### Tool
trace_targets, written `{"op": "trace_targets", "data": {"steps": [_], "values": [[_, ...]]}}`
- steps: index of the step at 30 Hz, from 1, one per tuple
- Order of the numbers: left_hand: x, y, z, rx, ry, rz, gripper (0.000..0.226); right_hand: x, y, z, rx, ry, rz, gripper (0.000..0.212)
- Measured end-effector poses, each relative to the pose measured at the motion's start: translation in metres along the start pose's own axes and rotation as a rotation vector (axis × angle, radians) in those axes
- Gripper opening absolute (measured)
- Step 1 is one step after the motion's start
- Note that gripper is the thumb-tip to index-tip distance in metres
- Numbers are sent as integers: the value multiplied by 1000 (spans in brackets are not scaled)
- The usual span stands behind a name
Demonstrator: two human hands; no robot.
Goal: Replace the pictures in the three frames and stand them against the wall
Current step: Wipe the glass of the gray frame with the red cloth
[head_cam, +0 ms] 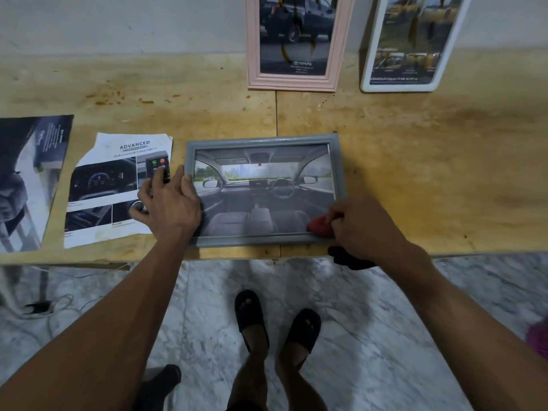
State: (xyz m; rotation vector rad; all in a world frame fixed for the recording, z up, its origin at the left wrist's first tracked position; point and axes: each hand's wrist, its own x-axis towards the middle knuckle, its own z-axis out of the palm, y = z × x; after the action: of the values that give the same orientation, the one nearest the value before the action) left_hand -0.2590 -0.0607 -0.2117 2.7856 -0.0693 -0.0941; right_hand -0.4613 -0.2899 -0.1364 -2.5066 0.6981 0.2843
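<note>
Overall, I see a marble floor (370, 307), grey-veined, below a pale plastered wall (118, 22). A worn plywood table (415, 143), stained amber, has a seam running front to back.

Two frames lean upright against the wall: a pink frame (252, 54) with moulded edges, its car print reading "TOYOTA", and a white frame (369, 69) with rounded corners; its caption is too small to read.

A dark sheet (32, 179) lies at the table's left edge. Beside it lies a torn sheet (118, 152) headed "ADVANCED".

The grey frame (264, 139), rectangular, lies flat near the front edge, face up, holding a car-interior print (264, 185).

My left hand (169, 200) rests on the frame's left rail, fingers spread, thumb on the glass, the other fingers on the torn sheet. My right hand (361, 226) sits at the lower right corner, fingers curled together, pinching a red cloth (318, 225) against the glass; dark fabric (350, 258) hangs beneath the wrist.
</note>
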Motion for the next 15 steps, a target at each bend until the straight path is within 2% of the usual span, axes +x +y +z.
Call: {"op": "trace_targets", "data": {"steps": [2,5,7,9,12,15], "values": [[0,0,-1,3,2,1,42,0,-1,-20,79,2,57,20],[0,0,-2,11,3,13,42,-4,6,-40,265,235,151,23],[-1,1,-2,10,6,14,42,-2,17,-39,198,470,165,26],[-2,1,-3,4,9,14,42,4,31,-26,112,593,144,33],[-3,3,-4,-1,5,16,41,9,43,1,68,530,182,42],[-3,3,-6,-4,0,20,42,2,44,30,-172,387,199,59]]}}
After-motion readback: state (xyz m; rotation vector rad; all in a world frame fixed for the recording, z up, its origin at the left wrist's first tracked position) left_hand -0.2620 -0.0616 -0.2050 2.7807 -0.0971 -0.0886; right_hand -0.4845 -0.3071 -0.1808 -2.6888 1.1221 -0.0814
